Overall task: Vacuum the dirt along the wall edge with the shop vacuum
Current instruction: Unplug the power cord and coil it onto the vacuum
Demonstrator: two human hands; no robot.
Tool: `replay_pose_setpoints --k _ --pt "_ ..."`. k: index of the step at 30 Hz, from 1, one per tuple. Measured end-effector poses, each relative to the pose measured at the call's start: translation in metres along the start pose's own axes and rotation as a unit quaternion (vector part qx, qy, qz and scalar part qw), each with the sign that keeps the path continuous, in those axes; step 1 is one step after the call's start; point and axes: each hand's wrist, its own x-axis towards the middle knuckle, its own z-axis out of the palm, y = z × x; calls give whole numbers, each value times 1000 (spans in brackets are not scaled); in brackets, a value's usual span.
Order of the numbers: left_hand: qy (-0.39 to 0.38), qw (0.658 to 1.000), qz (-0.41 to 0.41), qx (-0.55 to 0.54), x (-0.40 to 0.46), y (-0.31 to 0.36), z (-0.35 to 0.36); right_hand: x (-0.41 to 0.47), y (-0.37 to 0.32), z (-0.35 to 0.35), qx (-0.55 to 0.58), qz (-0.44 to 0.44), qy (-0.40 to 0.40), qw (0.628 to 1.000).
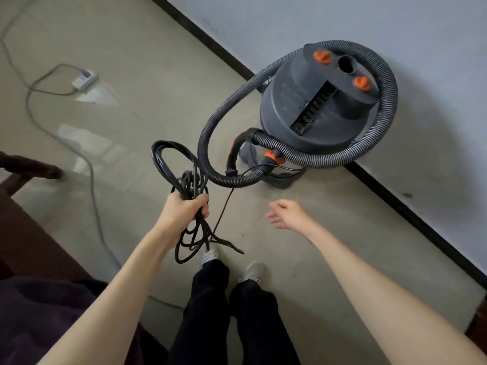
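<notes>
**Cord bundle in my left hand, shop vacuum against the wall**

My left hand (184, 210) has its fingers wrapped tight around a bundle of black power cord (184, 177). Loops of the cord stand up above my fist, and more loops hang below it, down toward my shoes (229, 262). One thin strand runs from the bundle up toward the base of the vacuum.

My right hand (286, 214) is empty. Its fingers are loosely curled and slightly apart, touching nothing, and it hangs above the bare floor to the right of the cord.

Beyond my hands stands the shop vacuum (321, 101), a round dark grey drum set right up against the pale wall (369, 22) and its black baseboard (210, 43). The lid is stepped, with a slotted recess running down its middle, a round open port near the top, and two orange knobs (322, 57) either side of that port. A ribbed grey-black hose (390, 101) plugs into the front of the drum by an orange fitting, circles behind and around the drum, then sweeps forward in a wide loop that rests on the floor near the cord.

The floor (158, 88) is grey-beige and glossy. Well to the left lies a white power strip (84, 79) with a grey cable (92, 180) trailing toward me. Dark furniture (31, 233) fills the lower left.
</notes>
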Motion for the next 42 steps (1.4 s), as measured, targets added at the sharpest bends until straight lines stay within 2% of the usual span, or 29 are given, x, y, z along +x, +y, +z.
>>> replay_pose_setpoints --k 3,8,11,16,23,27,30,36,40,42 --pt "17 999 -37 -4 31 -33 -13 59 21 26 35 54 32 997" --pt "5 996 -88 19 85 -96 -23 146 55 69 79 113 36 990" --pt "-10 991 -126 39 114 -140 -22 194 73 88 96 111 21 989" --pt "-14 978 -193 72 157 -204 -18 267 103 114 184 98 23 978" --pt "-47 967 -230 102 176 -255 -21 327 140 141 87 82 28 992" --pt "-36 967 -238 79 182 -274 -26 355 152 162 50 74 -6 996" --pt "-21 970 -232 62 190 -283 -30 365 154 187 36 52 -60 996" --pt "11 979 -200 41 197 -283 -33 332 176 228 -129 11 -167 977" --pt "32 982 -185 24 185 -267 -35 279 161 218 -72 42 -199 976" --pt "38 983 -176 32 171 -255 -37 251 154 200 -80 62 -217 971"
